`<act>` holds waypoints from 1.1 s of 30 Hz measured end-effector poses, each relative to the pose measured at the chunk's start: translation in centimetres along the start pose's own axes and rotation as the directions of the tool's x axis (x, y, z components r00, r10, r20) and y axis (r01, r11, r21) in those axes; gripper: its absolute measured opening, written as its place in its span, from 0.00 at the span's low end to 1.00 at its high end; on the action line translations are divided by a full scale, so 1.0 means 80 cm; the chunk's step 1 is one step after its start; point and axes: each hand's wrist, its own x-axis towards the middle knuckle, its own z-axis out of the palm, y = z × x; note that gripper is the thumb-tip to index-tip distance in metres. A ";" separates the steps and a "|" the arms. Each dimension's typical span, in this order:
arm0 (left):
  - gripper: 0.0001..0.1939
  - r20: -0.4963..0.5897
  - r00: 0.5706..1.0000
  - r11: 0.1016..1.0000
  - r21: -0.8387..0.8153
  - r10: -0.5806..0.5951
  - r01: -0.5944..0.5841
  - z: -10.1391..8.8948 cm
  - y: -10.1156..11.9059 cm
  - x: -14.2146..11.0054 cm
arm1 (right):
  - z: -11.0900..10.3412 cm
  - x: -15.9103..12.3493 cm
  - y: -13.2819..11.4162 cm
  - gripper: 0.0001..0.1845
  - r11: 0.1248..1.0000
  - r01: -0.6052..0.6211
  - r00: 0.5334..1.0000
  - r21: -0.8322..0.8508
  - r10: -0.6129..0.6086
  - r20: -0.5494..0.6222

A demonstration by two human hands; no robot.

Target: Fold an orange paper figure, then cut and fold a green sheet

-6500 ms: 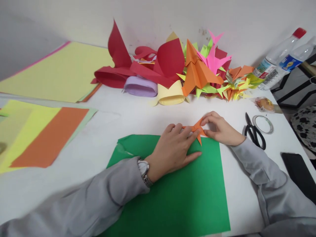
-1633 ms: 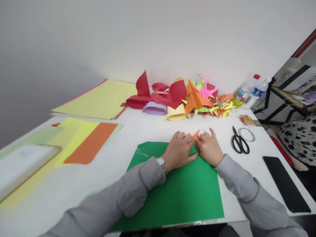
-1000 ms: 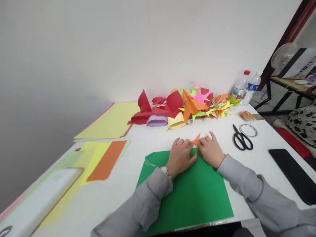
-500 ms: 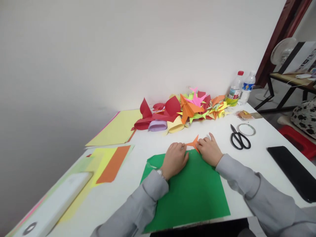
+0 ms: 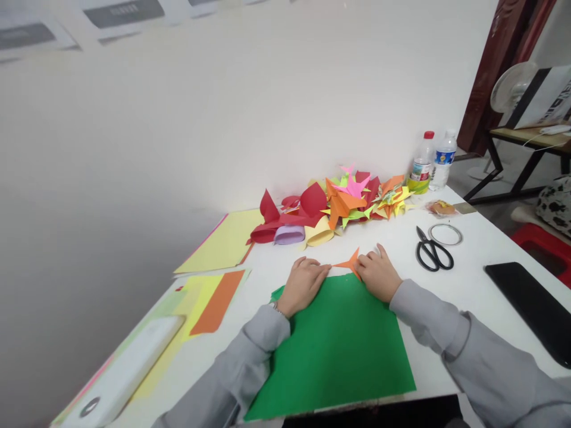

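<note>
A small orange folded paper piece [image 5: 345,263], pointed at one end and spread into tips at the other, lies just beyond the top edge of a green paper sheet [image 5: 343,351]. My left hand [image 5: 306,285] is closed with its fingertips at the thin left point. On the other side, the fingers of my right hand [image 5: 379,273] grip the spread end, one finger raised. Both hands rest at the sheet's far edge, and the left covers part of it.
Against the wall sits a pile of folded coloured papers [image 5: 341,205] beside two bottles [image 5: 420,169]. Scissors [image 5: 433,252], a tape roll [image 5: 446,234] and a black phone-like slab [image 5: 530,312] lie on the right. Coloured sheets [image 5: 218,303] and a white case [image 5: 125,374] occupy the left.
My left hand has shifted left along the orange paper to its pointed end, showing more of it. My right hand stays at the spread end. The camera view has tilted slightly.
</note>
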 end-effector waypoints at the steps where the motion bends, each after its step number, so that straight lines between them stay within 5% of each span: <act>1: 0.21 0.006 1.000 1.000 -0.024 -0.005 0.006 -0.003 -0.006 0.005 | 0.000 0.000 0.000 0.16 1.000 0.001 1.000 0.004 -0.001 0.002; 6: 0.17 -0.105 0.993 0.994 -0.103 -0.058 0.047 -0.012 -0.015 0.028 | 0.003 -0.001 0.000 0.16 1.000 0.012 1.000 0.005 -0.012 -0.007; 14: 0.16 -0.008 0.985 0.980 0.106 0.172 -0.170 0.020 0.052 0.008 | 0.003 -0.002 0.000 0.16 1.000 0.008 1.000 0.002 -0.008 -0.024; 19: 0.21 0.030 0.989 0.965 0.217 0.142 -0.145 0.039 0.061 -0.011 | 0.005 -0.003 -0.001 0.16 1.000 0.003 1.000 0.017 -0.003 -0.030; 28: 0.19 0.110 0.986 0.984 0.112 0.126 -0.139 0.014 0.052 -0.008 | -0.002 -0.004 -0.002 0.17 1.000 -0.002 1.000 0.019 0.002 0.022; 33: 0.16 0.139 0.984 0.991 -0.092 0.108 -0.096 -0.003 0.034 0.008 | -0.003 -0.003 -0.001 0.17 0.999 -0.012 1.000 0.037 0.012 0.023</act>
